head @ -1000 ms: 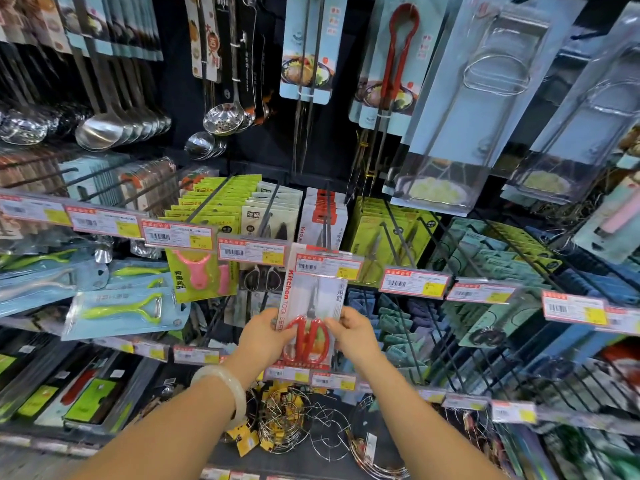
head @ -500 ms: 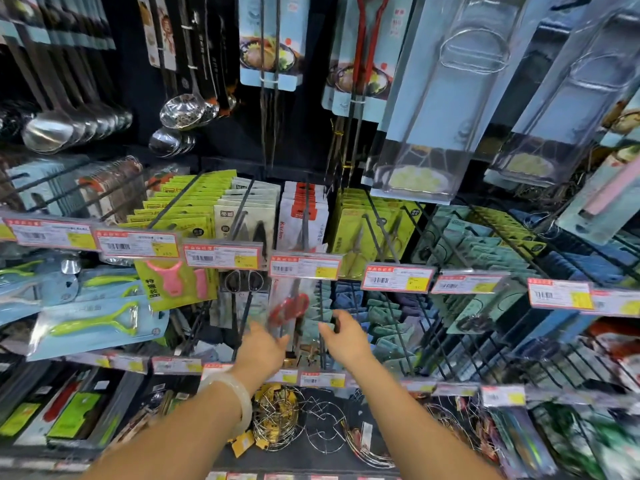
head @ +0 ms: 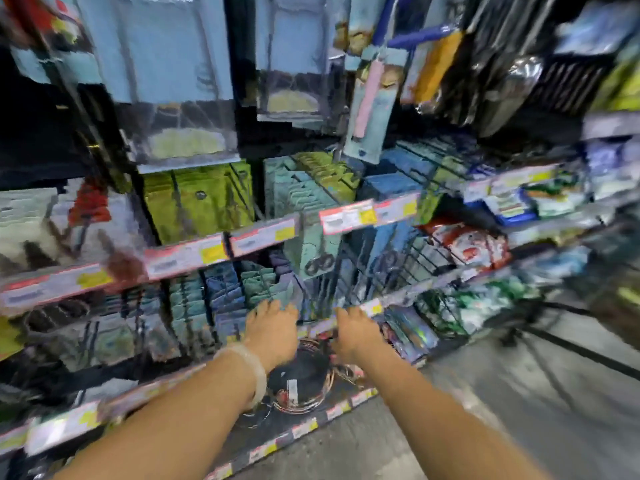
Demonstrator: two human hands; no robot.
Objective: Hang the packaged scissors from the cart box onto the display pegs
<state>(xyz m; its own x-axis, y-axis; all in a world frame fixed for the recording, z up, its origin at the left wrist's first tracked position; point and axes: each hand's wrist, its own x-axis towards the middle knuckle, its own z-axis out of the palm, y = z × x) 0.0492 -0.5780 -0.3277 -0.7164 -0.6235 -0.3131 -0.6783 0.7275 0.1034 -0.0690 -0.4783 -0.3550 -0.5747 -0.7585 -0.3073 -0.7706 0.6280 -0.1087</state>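
Reaching toward blurred display pegs [head: 353, 271]: our left hand [head: 272, 332] and right hand [head: 353, 332] both appear empty, fingers extended; heavy motion blur, grip can't be confirmed.

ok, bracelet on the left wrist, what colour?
Pale, milky white bangle, seen in the head view.

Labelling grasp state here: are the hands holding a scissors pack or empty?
Empty, it appears. The left hand and right hand show loosely spread fingers with no pack between them; motion blur hides the fingertips.
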